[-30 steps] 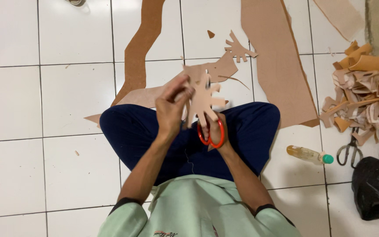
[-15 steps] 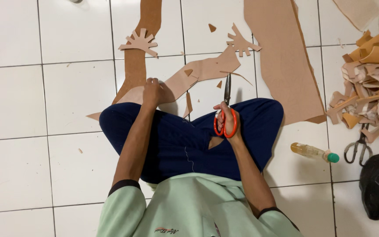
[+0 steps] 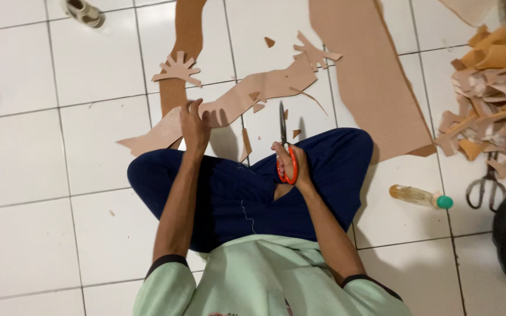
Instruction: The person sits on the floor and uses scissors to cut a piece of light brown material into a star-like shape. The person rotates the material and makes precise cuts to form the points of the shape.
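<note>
Floor (image 3: 42, 152): white glossy tiles, grey grout grid. Scissors (image 3: 285, 153) in right hand (image 3: 293, 167): orange-red handles, dark steel blades. Sheet strip (image 3: 247, 96) under left hand (image 3: 195, 126): pale tan; cut-out shape (image 3: 178, 69) same tan. Long strip (image 3: 187, 47): darker brown. Trousers (image 3: 247, 187) navy, top (image 3: 265, 281) mint green with black cuffs. Bottle (image 3: 420, 197): amber, green cap. Second scissors (image 3: 486, 186): grey metal.
</note>
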Action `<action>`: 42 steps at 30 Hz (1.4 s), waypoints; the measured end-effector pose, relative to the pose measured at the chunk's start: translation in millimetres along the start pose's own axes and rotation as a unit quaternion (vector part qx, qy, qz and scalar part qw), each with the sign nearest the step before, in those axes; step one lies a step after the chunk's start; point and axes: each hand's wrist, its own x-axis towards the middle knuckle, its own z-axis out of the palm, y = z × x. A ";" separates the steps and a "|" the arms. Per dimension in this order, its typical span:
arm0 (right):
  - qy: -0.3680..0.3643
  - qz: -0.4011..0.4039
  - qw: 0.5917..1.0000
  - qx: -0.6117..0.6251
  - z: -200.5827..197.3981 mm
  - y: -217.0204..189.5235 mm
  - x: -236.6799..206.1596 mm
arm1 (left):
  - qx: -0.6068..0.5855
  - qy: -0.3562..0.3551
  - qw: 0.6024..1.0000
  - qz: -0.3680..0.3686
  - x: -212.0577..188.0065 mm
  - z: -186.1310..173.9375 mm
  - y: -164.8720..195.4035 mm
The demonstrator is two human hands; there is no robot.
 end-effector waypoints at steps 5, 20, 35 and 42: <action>0.012 -0.006 1.000 0.006 7.4 3.1 0.2 | -0.154 -0.286 0.905 -0.274 -29.2 19.5 -12.8; -0.007 -0.015 0.999 -0.033 24.5 5.6 -2.3 | -0.585 0.181 0.510 -0.604 -6.2 -12.3 -43.1; -0.193 -0.014 0.972 0.133 62.2 -1.1 -0.5 | -0.679 0.018 0.647 -0.348 -33.6 10.2 23.3; -0.089 -0.027 0.991 0.096 17.0 3.2 8.2 | -0.486 -0.344 0.769 -0.234 -93.1 -50.2 45.7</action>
